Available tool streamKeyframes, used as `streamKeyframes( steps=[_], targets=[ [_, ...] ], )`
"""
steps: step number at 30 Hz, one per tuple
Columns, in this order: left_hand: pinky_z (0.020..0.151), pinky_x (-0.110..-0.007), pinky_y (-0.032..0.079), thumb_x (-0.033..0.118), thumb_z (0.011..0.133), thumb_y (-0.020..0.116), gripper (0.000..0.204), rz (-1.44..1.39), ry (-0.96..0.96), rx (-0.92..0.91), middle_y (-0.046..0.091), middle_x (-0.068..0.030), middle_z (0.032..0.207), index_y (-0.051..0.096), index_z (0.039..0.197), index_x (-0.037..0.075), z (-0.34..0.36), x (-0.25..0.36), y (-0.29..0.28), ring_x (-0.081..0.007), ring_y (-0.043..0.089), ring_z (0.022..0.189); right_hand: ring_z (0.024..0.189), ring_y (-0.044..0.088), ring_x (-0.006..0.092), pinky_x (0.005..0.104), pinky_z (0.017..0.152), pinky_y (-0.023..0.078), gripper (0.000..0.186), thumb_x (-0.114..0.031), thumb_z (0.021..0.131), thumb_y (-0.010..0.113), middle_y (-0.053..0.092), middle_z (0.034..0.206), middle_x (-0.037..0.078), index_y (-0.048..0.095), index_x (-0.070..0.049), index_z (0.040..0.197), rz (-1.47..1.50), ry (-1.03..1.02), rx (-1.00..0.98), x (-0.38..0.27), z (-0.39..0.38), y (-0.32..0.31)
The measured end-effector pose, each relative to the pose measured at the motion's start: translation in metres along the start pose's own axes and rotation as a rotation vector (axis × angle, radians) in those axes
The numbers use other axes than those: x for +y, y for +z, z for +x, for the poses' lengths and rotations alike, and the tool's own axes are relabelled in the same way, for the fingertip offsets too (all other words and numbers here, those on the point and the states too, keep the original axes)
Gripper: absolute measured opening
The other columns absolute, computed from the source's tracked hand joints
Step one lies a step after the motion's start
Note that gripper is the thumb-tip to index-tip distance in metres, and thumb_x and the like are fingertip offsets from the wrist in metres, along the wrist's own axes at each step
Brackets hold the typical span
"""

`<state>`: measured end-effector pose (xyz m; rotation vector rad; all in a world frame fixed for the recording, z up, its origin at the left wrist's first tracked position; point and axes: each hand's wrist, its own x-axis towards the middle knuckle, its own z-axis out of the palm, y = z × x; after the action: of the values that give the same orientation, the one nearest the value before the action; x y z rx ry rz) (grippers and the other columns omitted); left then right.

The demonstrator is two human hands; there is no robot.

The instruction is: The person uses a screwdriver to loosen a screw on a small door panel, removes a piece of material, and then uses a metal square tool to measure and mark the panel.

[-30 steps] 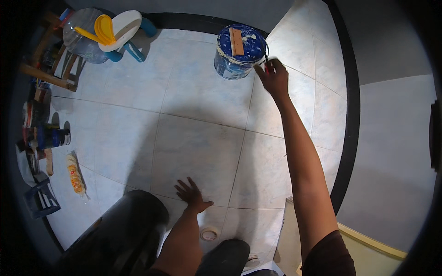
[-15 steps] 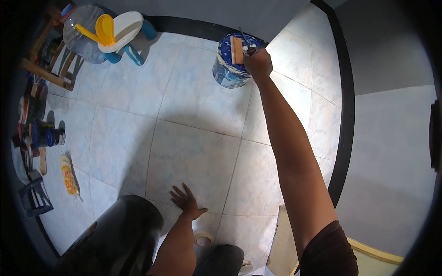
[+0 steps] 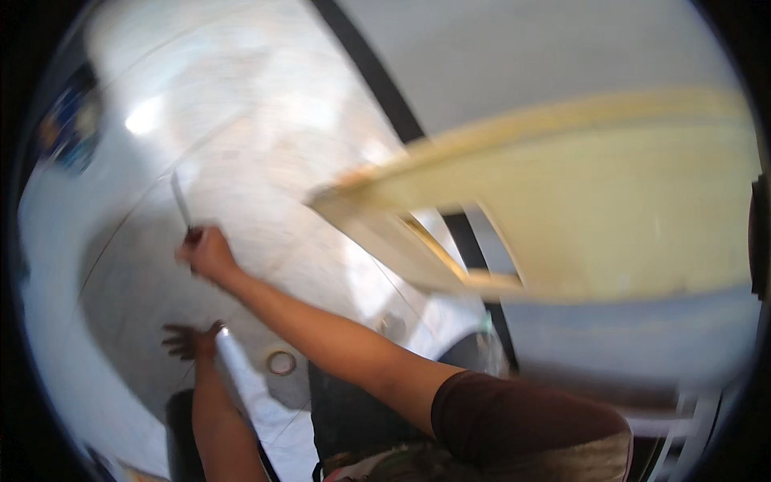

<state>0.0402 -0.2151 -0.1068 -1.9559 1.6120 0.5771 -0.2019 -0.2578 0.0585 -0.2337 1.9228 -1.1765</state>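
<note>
My right hand [image 3: 210, 251] is closed around the dark handle of a thin tool [image 3: 179, 197] with a narrow grey metal shaft pointing up and away. It is held over the tiled floor; blur hides the shape of its tip. My left hand [image 3: 193, 341] rests on the floor with its fingers spread, holding nothing. To the right of that hand, a roll of tape [image 3: 281, 363] lies on the tiles.
A large cream panel with a cut-out opening [image 3: 610, 209] stands on the right, close to my right arm. Blurred at the far left is the blue paint bucket [image 3: 76, 120]. A black skirting strip [image 3: 369, 64] runs along the wall.
The view has swung to the right, bringing in the cream panel. My right hand has drawn back from the paint bucket with the thin tool. My left hand stays spread on the floor.
</note>
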Motion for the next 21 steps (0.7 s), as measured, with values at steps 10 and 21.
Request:
streamKeyframes(
  steps=[10,21],
  targets=[
    [0.120,-0.067,0.018,0.085,0.068,0.073,0.147,0.123,0.216,-0.036,-0.002,-0.0409,0.163,-0.007,0.164,0.007,0.004,-0.005,0.042,-0.0661,0.005,0.147,0.068,0.061,0.0114,0.0298,0.065,0.053,0.011,-0.006,0.084,0.078,0.067,0.076,0.003,0.069,0.000,0.088,0.027,-0.074,0.515,0.284,-0.387,-0.357],
    [0.081,-0.031,0.055,0.011,0.100,0.066,0.027,-0.710,1.428,-0.503,0.073,-0.0141,0.107,0.068,0.122,-0.005,-0.371,0.063,0.105,-0.0162,0.068,0.092,0.058,0.053,0.0038,0.0226,0.052,0.041,0.007,-0.004,0.092,0.073,0.063,0.072,-0.002,0.068,0.000,0.089,0.583,-0.259,1.096,0.241,-0.540,-0.454]
  ],
)
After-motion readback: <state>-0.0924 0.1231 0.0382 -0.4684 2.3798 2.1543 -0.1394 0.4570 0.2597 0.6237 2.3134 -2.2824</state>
